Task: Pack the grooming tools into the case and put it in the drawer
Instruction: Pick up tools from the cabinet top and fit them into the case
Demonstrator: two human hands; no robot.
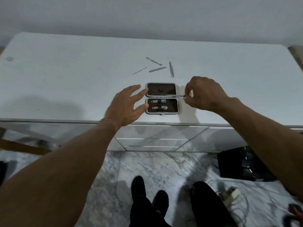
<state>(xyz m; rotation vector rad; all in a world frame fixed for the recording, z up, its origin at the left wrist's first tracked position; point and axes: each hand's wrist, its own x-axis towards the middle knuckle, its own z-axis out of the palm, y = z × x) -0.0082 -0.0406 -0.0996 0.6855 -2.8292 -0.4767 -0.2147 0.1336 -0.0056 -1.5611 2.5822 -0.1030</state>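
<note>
A small black case with a silver rim lies open on the white dresser top, near its front edge. Two nail clippers sit strapped in its near half. My right hand pinches small scissors by the finger loops, blades pointing left over the case's far half. My left hand hovers open at the case's left edge, fingertips almost touching it. Several thin metal tools lie loose behind the case.
Closed drawers run below the dresser's front edge. On the marble floor are a black box at the right, a white power strip with cables, and my feet. A wall stands behind the dresser.
</note>
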